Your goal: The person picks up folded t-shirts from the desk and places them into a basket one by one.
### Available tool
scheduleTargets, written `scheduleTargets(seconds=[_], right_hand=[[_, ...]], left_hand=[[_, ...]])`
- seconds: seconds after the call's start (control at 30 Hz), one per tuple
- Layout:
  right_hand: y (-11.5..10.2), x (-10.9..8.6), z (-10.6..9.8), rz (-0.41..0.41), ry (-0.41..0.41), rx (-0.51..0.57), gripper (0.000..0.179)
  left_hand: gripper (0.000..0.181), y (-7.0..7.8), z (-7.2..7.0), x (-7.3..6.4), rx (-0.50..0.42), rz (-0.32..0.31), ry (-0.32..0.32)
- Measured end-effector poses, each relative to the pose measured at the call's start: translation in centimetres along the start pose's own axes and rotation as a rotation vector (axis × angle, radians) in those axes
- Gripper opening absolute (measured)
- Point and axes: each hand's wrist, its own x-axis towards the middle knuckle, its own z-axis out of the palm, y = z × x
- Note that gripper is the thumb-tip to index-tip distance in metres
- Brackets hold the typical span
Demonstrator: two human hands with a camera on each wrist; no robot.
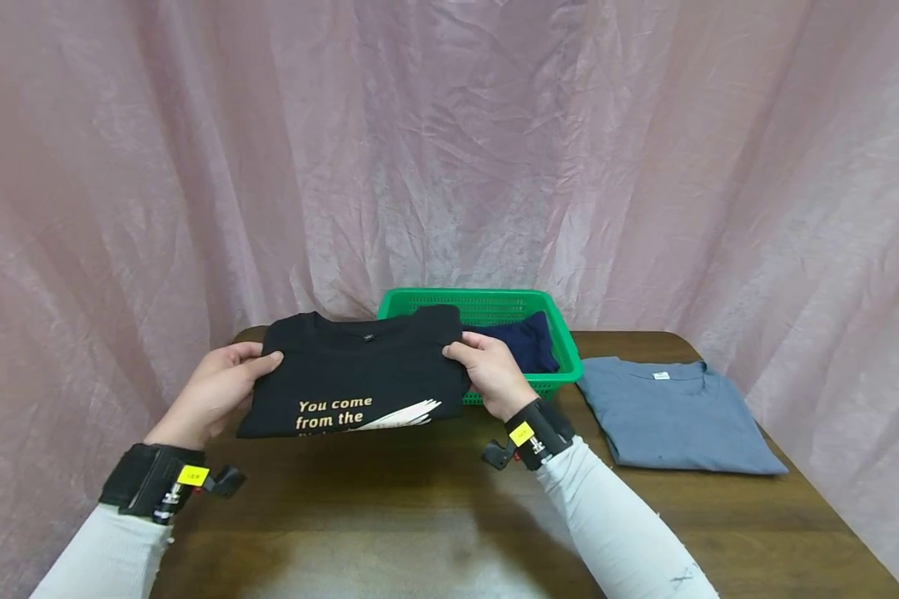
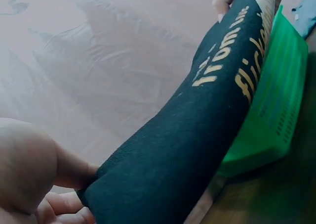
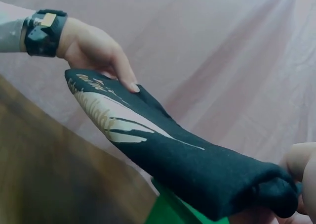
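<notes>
A folded black T-shirt (image 1: 360, 366) with gold lettering and a white brush-stroke print is held up above the table, in front of the green basket (image 1: 565, 353). My left hand (image 1: 221, 387) pinches its left edge, thumb on top, fingers beneath. At the opposite edge my right hand (image 1: 494, 374) grips the shirt the same way. The left wrist view shows the left thumb (image 2: 74, 169) pressing the cloth; the right wrist view shows the folded layers at the right fingers (image 3: 301, 164). The shirt hides the basket's left front part.
Dark navy cloth (image 1: 524, 341) lies inside the basket. A folded grey-blue T-shirt (image 1: 677, 420) rests on the right side of the wooden table (image 1: 389, 532). Pink curtains (image 1: 464, 150) hang behind the table and along both sides.
</notes>
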Motion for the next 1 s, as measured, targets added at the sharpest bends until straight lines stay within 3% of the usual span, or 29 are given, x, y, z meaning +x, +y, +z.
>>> scheduleTargets(seconds=[0.27,0.63,0.9,1.0], right_hand=[[-0.1,0.0,-3.0,0.008,0.009,-0.050,0.041],[0.1,-0.1,-5.7,0.011,0.050,-0.091,0.046],[-0.5,0.4,-7.3,0.019,0.114,-0.118,0.050],[-0.5,0.7,-8.0,0.042,0.146,-0.126,0.058]], left_hand=[[0.047,0.5,2.3,1.7,-0.083,0.023,-0.093],[0.051,0.8,4.9,3.3,-0.096,0.008,-0.133],[0.046,1.4,6.3,4.4,-0.173,0.009,-0.211],[0.058,1.7,6.8,4.9,-0.167,-0.008,-0.230]])
